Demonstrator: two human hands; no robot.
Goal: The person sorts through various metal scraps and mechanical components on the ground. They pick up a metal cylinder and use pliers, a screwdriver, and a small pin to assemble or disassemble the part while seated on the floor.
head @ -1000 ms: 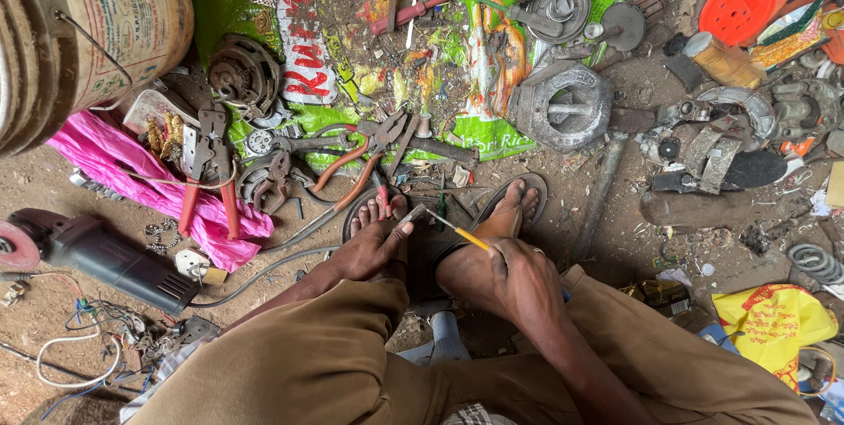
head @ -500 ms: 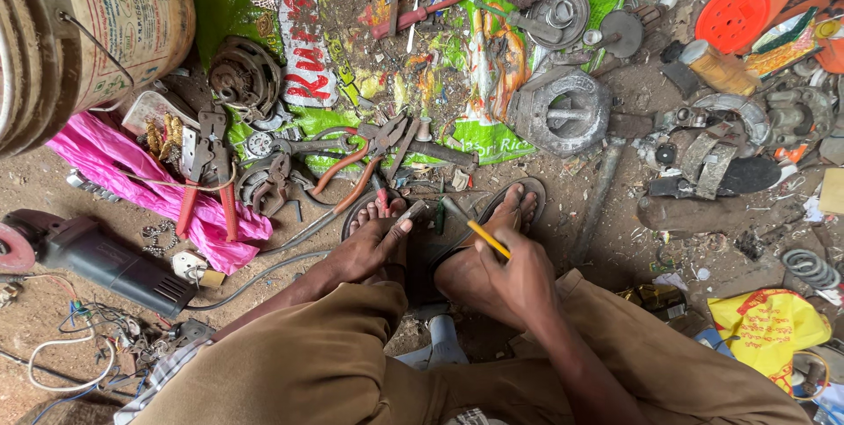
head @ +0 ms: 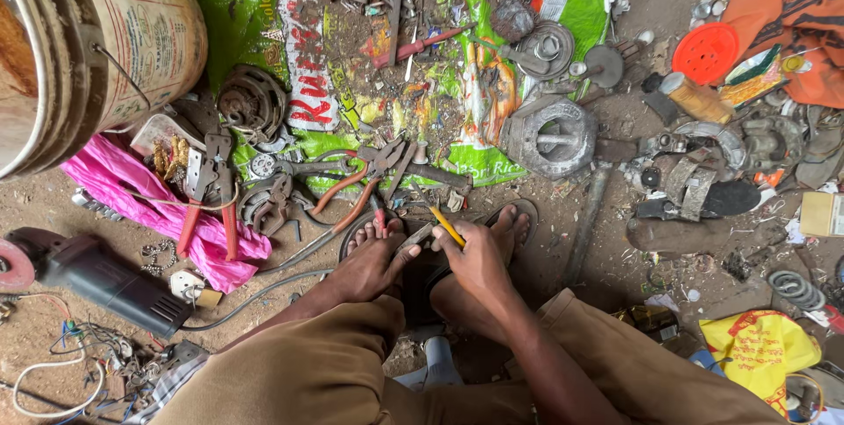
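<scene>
Head view shows the right hand (head: 479, 258) gripping a yellow-handled screwdriver (head: 442, 222) between the sandalled feet, while the left hand (head: 374, 265) pinches a small metal piece (head: 413, 238) just beside its tip.

The person squats, both forearms reaching forward and down between the bent knees. The left hand (head: 374, 268) lies low with its back upward, fingers curled and the thumb stretched out toward the other hand. The right hand (head: 479, 258) sits just beside it, almost touching, knuckles up, its grip pinched closed around a slim yellow-handled screwdriver (head: 444, 225) that slants up and away to the left. Bare toes show just beyond both hands.
</scene>
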